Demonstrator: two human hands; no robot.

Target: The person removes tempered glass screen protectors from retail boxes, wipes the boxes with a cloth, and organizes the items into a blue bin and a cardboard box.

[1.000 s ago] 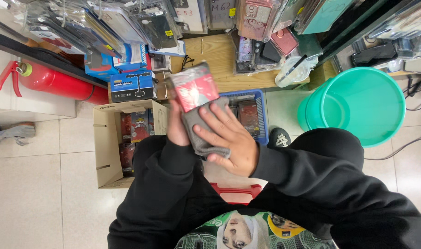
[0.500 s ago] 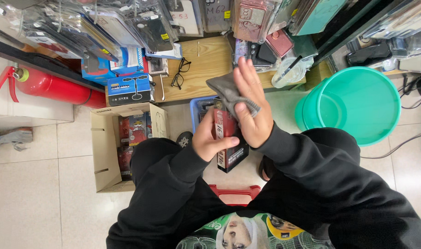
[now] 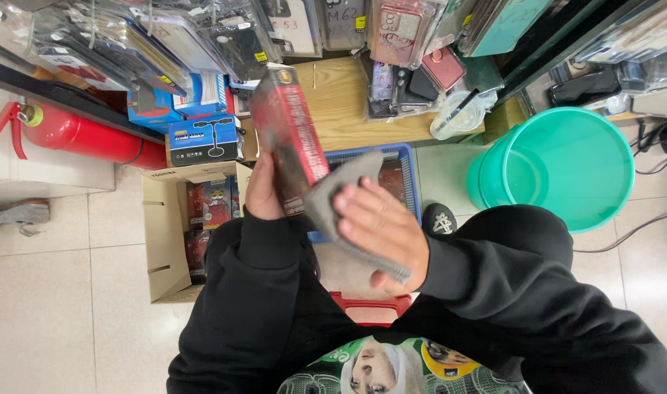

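Observation:
My left hand [image 3: 264,191] grips a long red and black packaged box [image 3: 289,138], held up and tilted with its narrow side toward me. My right hand [image 3: 381,230] presses a grey cloth [image 3: 340,193] flat against the lower right side of that box. The cloth drapes under my right palm and hangs down toward my wrist. Both arms are in black sleeves, over my lap.
An open cardboard box [image 3: 158,241] with red packages sits on the tiled floor at left. A blue basket [image 3: 406,157] lies behind my hands. A teal bucket [image 3: 560,164] stands at right, a red fire extinguisher [image 3: 78,135] at left. Hanging phone cases fill the top.
The boxed item has been raised and turned from low in front of my lap to up and left. My right hand with the cloth moved down onto its side.

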